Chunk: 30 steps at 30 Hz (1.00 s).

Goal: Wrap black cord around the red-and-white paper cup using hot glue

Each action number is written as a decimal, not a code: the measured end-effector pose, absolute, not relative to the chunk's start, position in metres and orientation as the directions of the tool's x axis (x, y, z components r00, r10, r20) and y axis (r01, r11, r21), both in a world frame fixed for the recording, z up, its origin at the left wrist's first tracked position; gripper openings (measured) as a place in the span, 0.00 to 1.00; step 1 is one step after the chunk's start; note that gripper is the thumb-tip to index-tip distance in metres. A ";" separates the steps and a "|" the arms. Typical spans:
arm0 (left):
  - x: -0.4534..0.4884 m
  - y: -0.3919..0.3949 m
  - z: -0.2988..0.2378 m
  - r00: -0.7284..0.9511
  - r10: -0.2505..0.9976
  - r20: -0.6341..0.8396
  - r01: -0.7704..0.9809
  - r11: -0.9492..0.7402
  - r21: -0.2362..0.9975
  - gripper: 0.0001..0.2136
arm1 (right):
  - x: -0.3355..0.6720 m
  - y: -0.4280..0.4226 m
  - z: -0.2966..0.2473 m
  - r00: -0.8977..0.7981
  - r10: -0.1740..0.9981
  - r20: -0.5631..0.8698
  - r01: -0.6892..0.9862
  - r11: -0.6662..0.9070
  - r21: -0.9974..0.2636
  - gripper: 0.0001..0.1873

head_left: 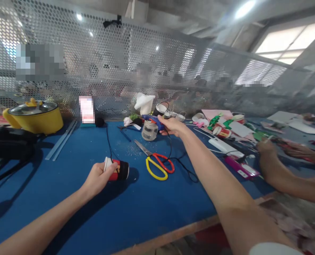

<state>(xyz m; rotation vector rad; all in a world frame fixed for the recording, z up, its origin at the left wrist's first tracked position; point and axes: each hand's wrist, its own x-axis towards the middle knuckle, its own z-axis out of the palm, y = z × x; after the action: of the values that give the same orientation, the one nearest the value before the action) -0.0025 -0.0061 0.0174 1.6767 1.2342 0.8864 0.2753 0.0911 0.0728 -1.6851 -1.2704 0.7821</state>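
Observation:
My left hand is closed around a paper cup lying on its side, red with a white rim and partly wound with black yarn. From it a strand of yarn runs back to a black yarn ball. My right hand grips a blue glue gun above a clear glass jar; whether the gun touches the jar's rim I cannot tell. Scissors with one red and one yellow handle lie on the blue table between my hands.
A yellow pot with a glass lid stands at the back left, beside clear glue sticks. On the right are a white power strip, a purple device and another person's arms. A perforated metal screen closes off the back.

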 end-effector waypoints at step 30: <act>-0.005 0.003 0.007 0.271 0.959 -0.079 0.374 -0.029 0.927 0.18 | 0.239 0.058 0.065 0.172 0.936 0.307 0.177 0.278 -0.944 0.09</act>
<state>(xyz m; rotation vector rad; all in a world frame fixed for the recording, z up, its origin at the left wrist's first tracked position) -0.0050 0.0027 0.0070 1.5835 1.2660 0.7677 0.2393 0.0579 0.0649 -1.1772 -1.2942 0.7695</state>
